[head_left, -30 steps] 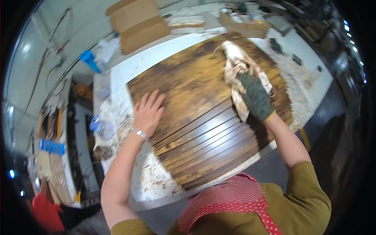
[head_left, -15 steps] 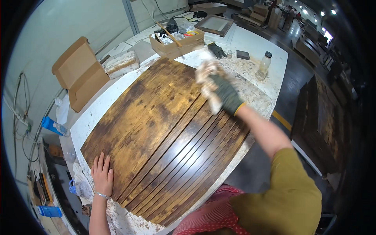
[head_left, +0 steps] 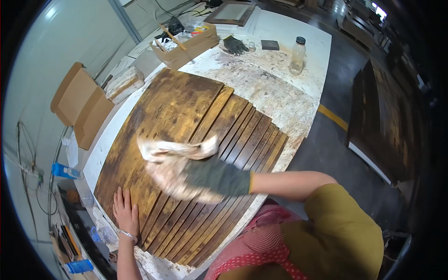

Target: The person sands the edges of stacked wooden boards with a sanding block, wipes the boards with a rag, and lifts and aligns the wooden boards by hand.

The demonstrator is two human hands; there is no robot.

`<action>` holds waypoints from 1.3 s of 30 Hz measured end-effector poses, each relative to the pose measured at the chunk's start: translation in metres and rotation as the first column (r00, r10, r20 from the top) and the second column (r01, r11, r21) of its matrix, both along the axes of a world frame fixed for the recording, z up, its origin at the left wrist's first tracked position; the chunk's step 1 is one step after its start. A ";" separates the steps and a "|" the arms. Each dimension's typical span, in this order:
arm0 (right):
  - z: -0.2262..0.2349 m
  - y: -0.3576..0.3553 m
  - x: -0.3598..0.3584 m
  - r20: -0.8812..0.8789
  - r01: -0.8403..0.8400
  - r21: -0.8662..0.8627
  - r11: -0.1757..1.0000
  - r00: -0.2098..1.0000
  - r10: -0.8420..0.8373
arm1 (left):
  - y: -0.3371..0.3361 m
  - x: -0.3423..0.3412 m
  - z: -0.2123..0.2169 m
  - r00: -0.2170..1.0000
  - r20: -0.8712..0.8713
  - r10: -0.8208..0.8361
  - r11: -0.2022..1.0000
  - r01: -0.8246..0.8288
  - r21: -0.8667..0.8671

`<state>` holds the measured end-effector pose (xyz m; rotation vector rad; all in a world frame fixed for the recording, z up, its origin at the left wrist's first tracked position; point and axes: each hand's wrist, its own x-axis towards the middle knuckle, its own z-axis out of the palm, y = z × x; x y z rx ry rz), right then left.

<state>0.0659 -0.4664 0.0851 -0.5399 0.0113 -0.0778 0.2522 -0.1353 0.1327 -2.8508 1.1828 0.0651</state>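
A fanned stack of dark brown wood-grain boards lies on the white table, each board's edge stepping out toward me on the right. My right hand, in a dark green knit glove, grips a stained whitish rag over the middle of the stack. Motion blurs the rag, and it hides the boards under it. Bare and flat, my left hand rests with fingers spread on the lower left corner of the top board.
Beyond the boards are a cardboard box of odds and ends, a dark glove, a dark block and a capped bottle. An opened carton stands at left. More dark panels stack on the floor at right.
My right hand has swept the rag from the far right end of the boards back toward me and left. My left hand stays on the corner. The view has shifted slightly.
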 end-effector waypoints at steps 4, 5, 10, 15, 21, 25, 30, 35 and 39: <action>-0.048 -0.157 -0.071 0.035 0.261 -0.939 0.224 0.721 -0.692 | 0.007 -0.002 -0.002 0.996 0.018 -0.090 0.995 0.091 -0.049; -0.048 -0.189 -0.093 0.034 0.218 -0.963 0.160 0.685 -0.728 | 0.008 -0.001 -0.003 0.996 0.017 -0.085 0.995 0.086 -0.056; -0.010 -0.125 -0.102 0.541 0.234 -0.738 -0.633 0.765 -0.348 | 0.009 0.000 -0.004 0.994 0.046 -0.101 0.992 0.105 -0.075; -0.019 -0.013 -0.041 0.457 0.411 -0.876 -0.254 0.875 -0.161 | 0.006 0.000 -0.003 0.996 0.036 -0.084 0.994 0.086 -0.062; -0.003 -0.191 -0.136 0.343 -0.151 -0.826 -0.543 0.629 -0.698 | 0.010 0.000 -0.004 0.994 0.055 -0.092 0.994 0.095 -0.054; -0.015 -0.083 -0.148 0.215 0.279 -0.956 0.093 0.878 -0.427 | 0.009 0.000 -0.005 0.992 0.068 -0.111 0.989 0.117 -0.092; -0.081 0.016 -0.135 0.169 0.123 -0.857 -0.501 0.984 -0.049 | 0.007 0.003 -0.005 0.993 0.068 -0.098 0.991 0.104 -0.086; -0.037 -0.155 -0.196 0.261 -0.454 -0.448 -0.770 0.757 -0.598 | 0.009 0.003 -0.008 0.993 0.063 -0.102 0.990 0.108 -0.094; 0.019 -0.137 -0.190 0.245 -0.514 -0.673 -0.532 0.523 -0.816 | 0.010 0.003 -0.007 0.993 0.075 -0.093 0.989 0.101 -0.109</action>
